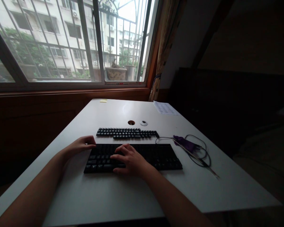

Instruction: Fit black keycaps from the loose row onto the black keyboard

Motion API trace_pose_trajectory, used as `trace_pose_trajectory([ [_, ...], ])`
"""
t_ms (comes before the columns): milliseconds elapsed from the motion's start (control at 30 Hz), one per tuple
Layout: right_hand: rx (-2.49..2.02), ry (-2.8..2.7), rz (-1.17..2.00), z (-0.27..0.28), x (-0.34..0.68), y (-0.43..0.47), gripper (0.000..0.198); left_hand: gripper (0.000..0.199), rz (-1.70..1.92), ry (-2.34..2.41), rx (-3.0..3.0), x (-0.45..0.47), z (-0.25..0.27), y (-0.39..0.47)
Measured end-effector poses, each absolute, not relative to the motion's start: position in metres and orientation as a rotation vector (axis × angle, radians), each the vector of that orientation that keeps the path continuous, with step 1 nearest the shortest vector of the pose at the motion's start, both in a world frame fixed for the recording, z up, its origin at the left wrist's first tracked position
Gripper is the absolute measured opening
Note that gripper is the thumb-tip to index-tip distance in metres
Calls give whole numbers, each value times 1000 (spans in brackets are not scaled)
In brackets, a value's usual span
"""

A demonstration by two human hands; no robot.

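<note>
A black keyboard point(146, 157) lies flat on the white table. Its lower rows and right side carry keycaps, while much of its dark upper part looks bare. Behind it, loose black keycaps point(126, 133) sit in staggered rows. My left hand point(84, 144) is at the keyboard's upper left corner, fingers bent and thumb close to them, gripping the edge there. Over the left-middle keys is my right hand point(130, 160), its fingers bent but apart, fingertips down at the keys. Whether a keycap lies under those fingertips is hidden.
Right of the keyboard lie a coiled black cable point(209, 157), a purple cloth point(186, 144) and a thin stick-like item point(211, 171). Farther back are a round hole point(131, 122), its white cover point(143, 123), printed paper point(165, 108) and a yellow note point(103, 101). A barred window stands beyond.
</note>
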State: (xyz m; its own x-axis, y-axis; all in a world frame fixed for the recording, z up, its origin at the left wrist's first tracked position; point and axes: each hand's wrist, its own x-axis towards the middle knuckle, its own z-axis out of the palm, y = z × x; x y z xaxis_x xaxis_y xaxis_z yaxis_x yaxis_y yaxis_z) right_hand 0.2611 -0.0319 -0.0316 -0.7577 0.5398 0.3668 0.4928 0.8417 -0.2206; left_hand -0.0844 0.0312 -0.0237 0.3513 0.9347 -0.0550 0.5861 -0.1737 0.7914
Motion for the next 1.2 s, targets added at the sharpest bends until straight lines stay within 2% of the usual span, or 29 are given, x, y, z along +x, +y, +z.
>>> trace_pose_trajectory([
  [300, -760, -2589, 152, -31, 261, -32, 52, 42, 599, 1321, 1916, -84, -20, 29],
  [533, -739, -2565, 139, -31, 262, -32, 61, 32, 909, 1338, 2360, -59, -26, 36],
  [667, -663, -2464, 122, -28, 262, -31, 49, 20, 954, 1301, 2622, -33, -22, 39],
  [800, -629, -2262, 124, -19, 263, -29, 15, 16, 807, 1381, 2758, -6, -13, 42],
  [967, -725, -2057, 65, -12, 269, -27, 32, 19, 680, 1523, 2808, 14, -16, 52],
  [1200, -757, -1984, 37, -13, 271, -28, 33, 22, 774, 1577, 2845, 17, -38, 56],
])
